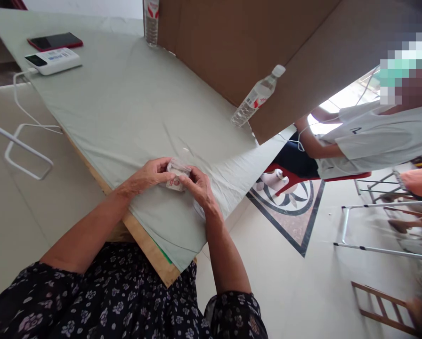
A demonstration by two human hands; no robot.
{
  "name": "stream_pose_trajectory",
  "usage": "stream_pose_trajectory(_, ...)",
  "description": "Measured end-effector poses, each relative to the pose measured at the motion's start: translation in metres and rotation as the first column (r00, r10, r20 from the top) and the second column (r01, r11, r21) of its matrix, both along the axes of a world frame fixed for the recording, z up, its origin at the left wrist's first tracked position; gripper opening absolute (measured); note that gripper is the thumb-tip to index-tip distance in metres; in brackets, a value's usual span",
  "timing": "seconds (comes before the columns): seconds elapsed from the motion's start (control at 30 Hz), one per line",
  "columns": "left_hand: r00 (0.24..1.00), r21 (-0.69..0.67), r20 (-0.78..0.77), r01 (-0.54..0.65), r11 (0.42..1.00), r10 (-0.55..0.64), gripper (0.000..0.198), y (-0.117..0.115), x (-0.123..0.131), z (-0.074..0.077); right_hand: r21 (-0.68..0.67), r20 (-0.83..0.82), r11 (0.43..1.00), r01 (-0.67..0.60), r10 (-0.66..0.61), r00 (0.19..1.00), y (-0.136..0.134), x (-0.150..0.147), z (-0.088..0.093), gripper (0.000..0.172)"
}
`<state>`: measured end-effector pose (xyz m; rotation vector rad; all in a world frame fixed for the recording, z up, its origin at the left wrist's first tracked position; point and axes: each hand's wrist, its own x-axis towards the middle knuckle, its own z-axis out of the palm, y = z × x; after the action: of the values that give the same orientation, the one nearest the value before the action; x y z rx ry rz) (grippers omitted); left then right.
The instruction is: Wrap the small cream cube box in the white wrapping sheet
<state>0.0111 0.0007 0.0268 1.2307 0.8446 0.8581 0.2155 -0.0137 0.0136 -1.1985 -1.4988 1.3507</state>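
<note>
Both of my hands meet over the near part of a table covered with a pale green cloth [126,103]. My left hand [150,175] and my right hand [199,187] pinch a small crumpled white packet [178,175] with red print between their fingertips. The packet rests on or just above the cloth; I cannot tell which. The fingers of both hands are curled closed on it.
A water bottle [256,97] stands by a large cardboard sheet [246,47]; another bottle [151,21] is at the far edge. A red phone [54,41] and a white power bank [52,60] with cable lie far left. A seated person [366,136] is at right.
</note>
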Motion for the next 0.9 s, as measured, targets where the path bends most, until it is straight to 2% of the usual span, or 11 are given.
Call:
stream_pose_trajectory(0.23, 0.999, -0.055, 0.018, -0.051, 0.997, 0.052, 0.051, 0.002, 0.002, -0.006, 0.065, 0.107, 0.996, 0.065, -0.072, 0.992, 0.006, -0.003, -0.003, 0.061)
stream_pose_trajectory(0.43, 0.995, 0.018, -0.043, -0.089, 0.996, 0.089, 0.045, 0.002, 0.004, -0.010, 0.042, 0.082, 0.999, 0.034, -0.038, 0.996, 0.007, -0.008, -0.003, 0.053)
stream_pose_trajectory(0.6, 0.996, -0.002, -0.031, -0.090, 0.996, 0.089, 0.048, 0.003, 0.004, -0.011, 0.095, 0.136, 0.990, 0.101, -0.113, 0.984, 0.010, -0.009, -0.002, 0.049)
stream_pose_trajectory(0.73, 0.996, -0.018, 0.019, -0.090, 0.996, 0.090, 0.057, 0.004, 0.004, -0.012, 0.065, 0.066, 0.991, 0.116, -0.121, 0.991, 0.023, -0.015, 0.004, 0.051)
stream_pose_trajectory(0.9, 0.997, -0.013, -0.007, -0.071, 0.997, 0.071, 0.059, 0.005, 0.004, -0.012, 0.010, -0.051, 0.991, 0.131, -0.130, 0.990, 0.041, -0.025, 0.009, 0.044)
